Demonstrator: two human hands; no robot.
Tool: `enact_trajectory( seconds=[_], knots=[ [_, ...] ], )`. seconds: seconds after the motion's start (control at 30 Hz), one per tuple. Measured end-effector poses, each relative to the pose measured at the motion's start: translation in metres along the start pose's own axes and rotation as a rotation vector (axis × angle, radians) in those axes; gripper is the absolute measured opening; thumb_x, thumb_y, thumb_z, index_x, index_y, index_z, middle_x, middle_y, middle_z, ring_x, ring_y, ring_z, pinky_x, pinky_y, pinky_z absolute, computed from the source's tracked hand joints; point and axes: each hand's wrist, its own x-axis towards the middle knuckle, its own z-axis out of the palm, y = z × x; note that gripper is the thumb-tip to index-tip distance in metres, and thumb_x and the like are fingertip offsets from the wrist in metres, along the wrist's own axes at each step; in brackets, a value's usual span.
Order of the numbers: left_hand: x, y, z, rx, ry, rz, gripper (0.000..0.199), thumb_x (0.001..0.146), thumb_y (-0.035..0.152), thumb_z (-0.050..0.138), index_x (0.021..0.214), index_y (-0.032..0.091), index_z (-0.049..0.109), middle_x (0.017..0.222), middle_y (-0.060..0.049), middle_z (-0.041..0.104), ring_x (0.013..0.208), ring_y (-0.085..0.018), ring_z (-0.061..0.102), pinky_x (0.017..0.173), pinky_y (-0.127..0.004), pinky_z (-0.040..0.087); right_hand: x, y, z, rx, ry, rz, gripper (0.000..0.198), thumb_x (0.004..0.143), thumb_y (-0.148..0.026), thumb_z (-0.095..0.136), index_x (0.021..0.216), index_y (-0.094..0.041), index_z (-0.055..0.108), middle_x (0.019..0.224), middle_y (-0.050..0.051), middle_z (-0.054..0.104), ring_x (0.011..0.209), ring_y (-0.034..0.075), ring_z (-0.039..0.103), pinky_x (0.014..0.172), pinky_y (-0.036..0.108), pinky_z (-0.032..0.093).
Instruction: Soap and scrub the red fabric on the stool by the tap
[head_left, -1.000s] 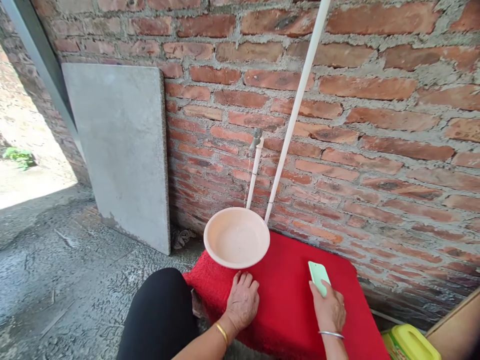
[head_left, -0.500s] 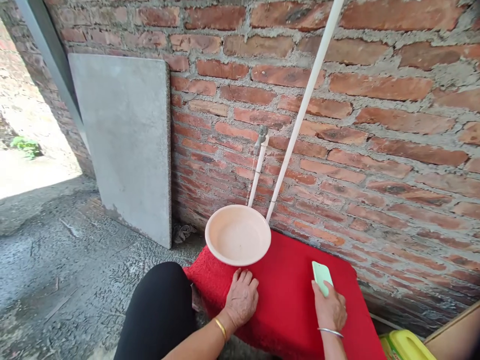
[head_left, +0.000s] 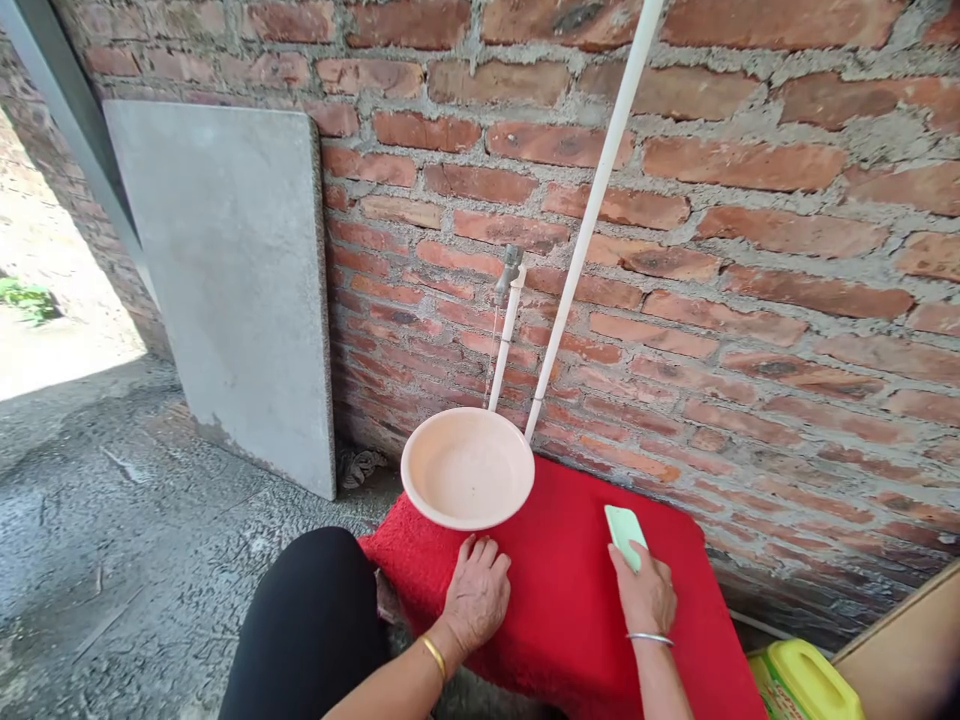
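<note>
Red terry cloth (head_left: 570, 600), thick and looped like a towel or mat, lies spread over a low surface against a bare brick wall (head_left: 750, 250); its near left edge hangs in folds beside the person's black-clad knee (head_left: 307, 630). Left hand (head_left: 476, 590): palm down, fingers extended and held close together, resting flat on the cloth just below the rim of a pale pink plastic basin (head_left: 466, 468); a gold bangle (head_left: 435, 655) circles the wrist. Right hand (head_left: 643, 590): closed around the lower end of a pale green bar (head_left: 624, 530), probably soap, though the view is too small to be certain; the bar's upper end projects beyond the fingertips and lies on or just above the cloth, well to the right of the basin. A silver bangle (head_left: 649, 638) sits on this wrist.

The basin stands on the far left part of the cloth, directly beneath a metal tap (head_left: 508, 272) mounted on a short white pipe (head_left: 502, 350); a thin stream of water falls from the tap into the basin, whose bottom appears wet. A longer white pipe (head_left: 592, 210) runs diagonally up the wall just right of the tap. A grey concrete slab (head_left: 225, 280) leans upright against the wall at left, on rough concrete floor (head_left: 112, 560). A yellow-capped container (head_left: 806, 685) shows at the lower right corner, beside a brown board (head_left: 911, 660).
</note>
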Motion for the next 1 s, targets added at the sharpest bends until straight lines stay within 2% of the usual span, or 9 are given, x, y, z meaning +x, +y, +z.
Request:
enact_trajectory(
  seconds=[0.07,0.13,0.23,0.33,0.43,0.63,0.73,0.87,1.0],
  knots=[
    [0.000,0.000,0.000,-0.003,0.001,-0.001,0.016,0.086,0.017,0.051,0.095,0.024,0.061,0.102,-0.003,0.059,0.107,-0.022,0.051,0.112,-0.046,0.031,0.009,0.018,-0.012,-0.017,0.044,0.089,0.064,0.084,-0.064,0.043,0.120,-0.017,0.067,0.097,0.017,0.067,0.093,0.035,0.062,0.077,0.050,0.050],
    [0.000,0.000,0.000,-0.005,-0.004,0.001,0.015,0.086,0.017,0.051,0.094,0.024,0.061,0.101,-0.003,0.059,0.107,-0.022,0.051,0.111,-0.045,0.031,0.009,0.021,-0.015,-0.014,0.050,0.085,0.067,0.085,-0.064,0.041,0.121,-0.013,0.066,0.096,0.020,0.066,0.094,0.037,0.062,0.076,0.052,0.050],
    [-0.001,-0.002,0.000,0.003,-0.002,-0.001,0.016,0.086,0.018,0.052,0.095,0.025,0.062,0.103,-0.003,0.059,0.108,-0.022,0.051,0.111,-0.044,0.031,-0.005,0.001,-0.003,0.030,0.022,-0.010,0.059,0.085,-0.058,0.046,0.120,-0.016,0.067,0.103,0.017,0.065,0.095,0.031,0.063,0.082,0.046,0.050],
    [-0.001,-0.003,0.000,0.008,0.004,-0.008,0.019,0.086,0.016,0.052,0.097,0.026,0.063,0.104,-0.002,0.060,0.108,-0.021,0.052,0.111,-0.043,0.031,-0.018,-0.028,0.016,0.082,-0.015,-0.126,0.046,0.082,-0.053,0.056,0.114,-0.023,0.069,0.108,0.009,0.065,0.099,0.024,0.063,0.088,0.035,0.048],
    [-0.001,-0.003,0.001,0.001,0.014,-0.012,0.020,0.086,0.015,0.051,0.097,0.026,0.064,0.104,-0.002,0.061,0.107,-0.020,0.052,0.110,-0.041,0.031,-0.016,-0.037,0.021,0.092,-0.024,-0.145,0.041,0.080,-0.052,0.059,0.110,-0.027,0.071,0.105,0.005,0.065,0.098,0.021,0.063,0.088,0.032,0.048],
    [0.001,-0.001,0.001,0.009,0.004,-0.014,0.020,0.085,0.015,0.051,0.096,0.026,0.064,0.103,-0.002,0.061,0.107,-0.020,0.053,0.110,-0.042,0.031,0.011,0.022,-0.017,0.010,0.055,0.096,0.057,0.082,-0.060,0.045,0.114,-0.021,0.070,0.092,0.012,0.065,0.090,0.031,0.062,0.079,0.046,0.051],
    [0.002,0.000,0.000,0.014,0.001,-0.017,0.019,0.086,0.015,0.051,0.095,0.025,0.064,0.103,-0.002,0.061,0.107,-0.020,0.053,0.110,-0.042,0.032,0.006,0.041,-0.029,0.027,0.072,0.128,0.070,0.083,-0.068,0.036,0.116,-0.015,0.069,0.087,0.015,0.065,0.094,0.035,0.061,0.080,0.049,0.051],
    [0.002,0.000,-0.001,0.018,0.010,-0.012,0.020,0.086,0.014,0.050,0.095,0.026,0.064,0.103,-0.002,0.061,0.107,-0.021,0.053,0.109,-0.041,0.032,-0.025,0.026,-0.018,0.164,0.034,-0.027,0.075,0.080,-0.075,0.035,0.114,-0.019,0.070,0.102,0.014,0.065,0.099,0.030,0.062,0.087,0.042,0.051],
    [0.001,-0.002,0.001,0.039,0.031,-0.004,0.023,0.087,0.012,0.048,0.095,0.026,0.065,0.102,-0.002,0.061,0.104,-0.020,0.053,0.107,-0.040,0.033,-0.048,0.003,-0.001,0.268,-0.015,-0.223,0.065,0.082,-0.072,0.039,0.108,-0.021,0.071,0.104,0.011,0.063,0.098,0.027,0.063,0.090,0.039,0.049]
  ],
)
